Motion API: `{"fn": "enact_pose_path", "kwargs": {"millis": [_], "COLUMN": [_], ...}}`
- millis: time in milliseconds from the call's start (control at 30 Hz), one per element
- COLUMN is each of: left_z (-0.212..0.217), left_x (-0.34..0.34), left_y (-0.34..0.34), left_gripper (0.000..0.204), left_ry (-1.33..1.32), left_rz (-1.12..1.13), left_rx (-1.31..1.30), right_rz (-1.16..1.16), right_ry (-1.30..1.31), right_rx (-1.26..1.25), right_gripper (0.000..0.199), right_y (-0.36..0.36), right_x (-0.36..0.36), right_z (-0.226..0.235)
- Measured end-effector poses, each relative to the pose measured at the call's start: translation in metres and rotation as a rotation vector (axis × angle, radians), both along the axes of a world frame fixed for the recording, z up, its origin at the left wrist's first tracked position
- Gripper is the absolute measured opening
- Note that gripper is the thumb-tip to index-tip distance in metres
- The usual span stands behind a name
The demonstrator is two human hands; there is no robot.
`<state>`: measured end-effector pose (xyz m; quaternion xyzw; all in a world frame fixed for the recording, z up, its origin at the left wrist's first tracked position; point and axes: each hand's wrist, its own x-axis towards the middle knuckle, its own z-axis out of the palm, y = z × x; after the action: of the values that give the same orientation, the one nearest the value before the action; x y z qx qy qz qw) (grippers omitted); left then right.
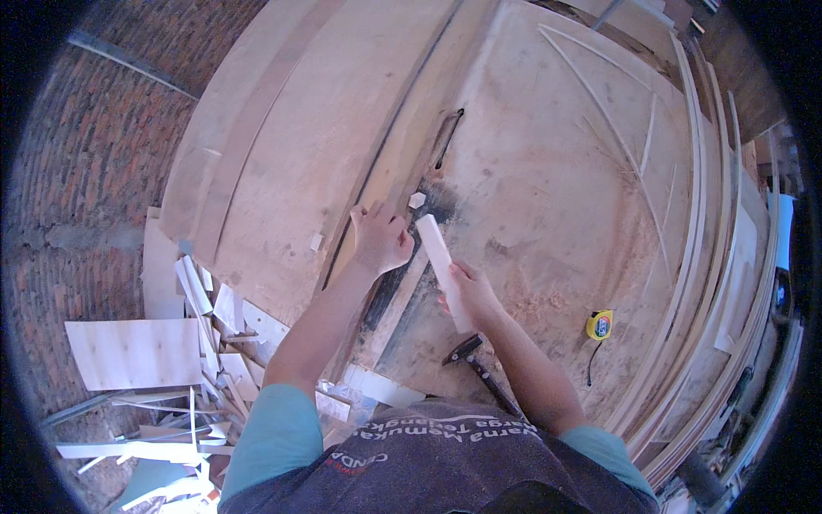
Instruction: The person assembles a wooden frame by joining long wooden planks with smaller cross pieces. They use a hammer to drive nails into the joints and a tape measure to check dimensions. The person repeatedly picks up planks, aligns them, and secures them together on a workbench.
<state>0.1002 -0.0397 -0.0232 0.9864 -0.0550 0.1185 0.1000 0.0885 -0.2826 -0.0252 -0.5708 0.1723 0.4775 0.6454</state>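
My right hand (473, 293) is closed around a pale, flat wooden strip (435, 243), which slants up and left from my grip. My left hand (381, 238) is over the long wooden guide board (390, 163), its fingers loosely bent and somewhat apart, with nothing visible in them. Just beyond the strip's far end lies a small pale wood offcut (417, 200). A narrow dark slot (449, 139) cuts through the worktop farther away. Below my right hand, a hammer (467, 348) lies with its handle partly hidden by my shirt and forearm.
A yellow tape measure (599, 325) lies on the sawdust-covered worktop (548, 223) at right. Thin wood strips (599, 103) lie farther back, and long boards (698, 206) line the right edge. Scrap wood (218, 368) is heaped at lower left beside a brick wall (81, 163).
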Motion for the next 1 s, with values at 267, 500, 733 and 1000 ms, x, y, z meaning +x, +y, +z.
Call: {"fn": "enact_pose_path", "kwargs": {"millis": [267,500,733,1000], "left_z": [0.009,0.000,-0.005,0.017], "left_x": [-0.008,0.012,-0.004,-0.057], "left_y": [-0.020,-0.036,-0.038,0.026], "left_gripper": [0.034,0.034,0.021,0.013], "left_ry": [-0.050,0.265,0.101,-0.253], "left_rz": [0.116,0.206,0.217,0.753], "left_rx": [-0.045,0.148,-0.083,-0.139], "right_rz": [-0.058,-0.026,-0.048,-0.110], "right_ry": [-0.008,-0.341,-0.429,-0.489], "right_rx": [0.106,0.099,0.165,0.163], "right_gripper": [0.049,0.051,0.056,0.058], "right_y": [-0.047,-0.067,-0.083,-0.086], "right_x": [0.002,-0.004,-0.012,-0.010], "right_z": [0.009,0.014,0.017,0.022]}}
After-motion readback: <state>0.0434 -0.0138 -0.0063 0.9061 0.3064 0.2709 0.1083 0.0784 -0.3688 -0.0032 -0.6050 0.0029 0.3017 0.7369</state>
